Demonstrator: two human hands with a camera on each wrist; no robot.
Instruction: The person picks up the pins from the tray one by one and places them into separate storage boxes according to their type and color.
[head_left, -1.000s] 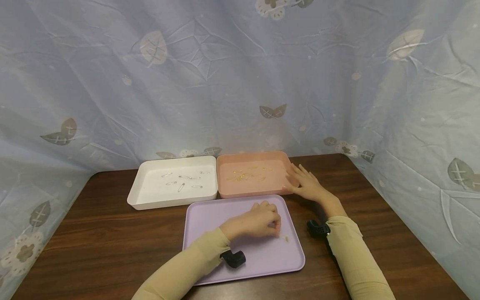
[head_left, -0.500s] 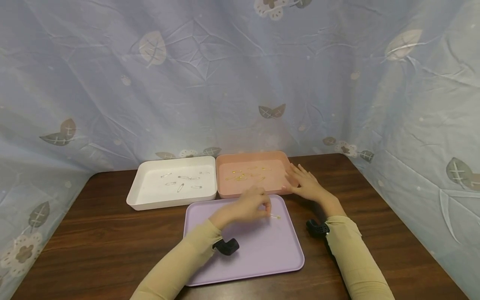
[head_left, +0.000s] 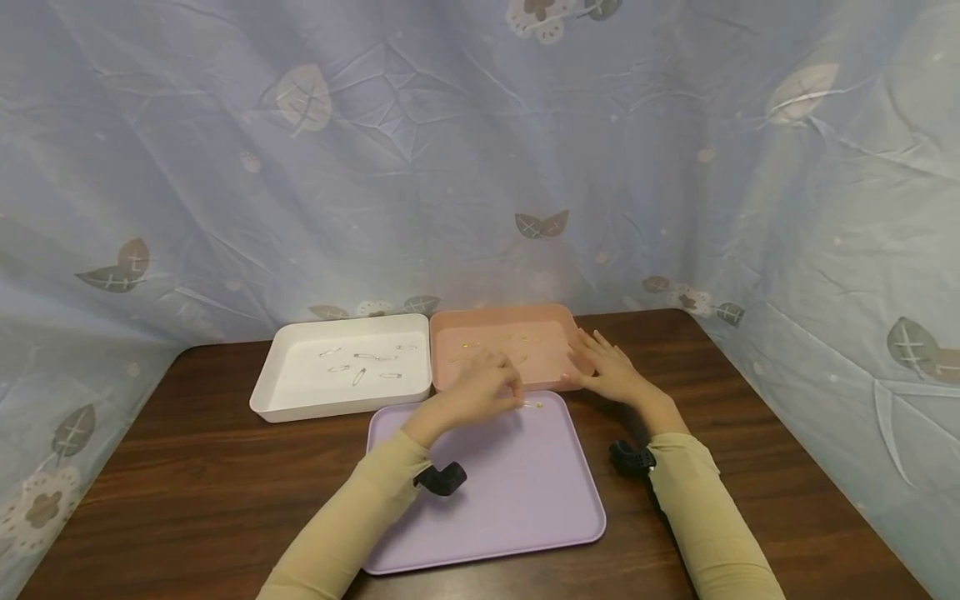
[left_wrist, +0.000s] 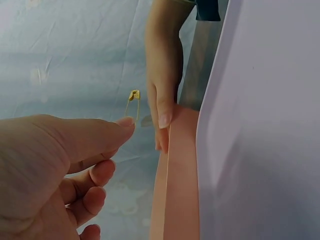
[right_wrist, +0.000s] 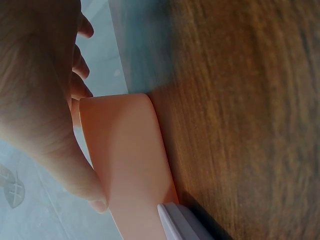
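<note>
My left hand (head_left: pixel 480 390) pinches a gold safety pin (left_wrist: pixel 133 102) between thumb and fingertip; in the left wrist view its clasp end points away from the fingers. In the head view this hand is over the far edge of the purple tray (head_left: pixel 525 492), right at the near rim of the pink tray (head_left: pixel 555 329). My right hand (head_left: pixel 611 371) rests on the pink tray's right rim, its fingers spread and the thumb along the edge, as the right wrist view also shows. Several gold safety pins (head_left: pixel 525 339) lie in the pink tray, partly hidden by my left hand.
A white tray (head_left: pixel 300 379) holding several silver safety pins (head_left: pixel 360 377) stands left of the pink one, side by side. All three trays are on a dark wooden table (head_left: pixel 187 467). A patterned curtain (head_left: pixel 450 167) hangs behind and along the sides.
My left hand has lifted the gold safety pin from the right part of the purple tray and carried it back and left to the pink tray's near rim. My right hand has stayed put.
</note>
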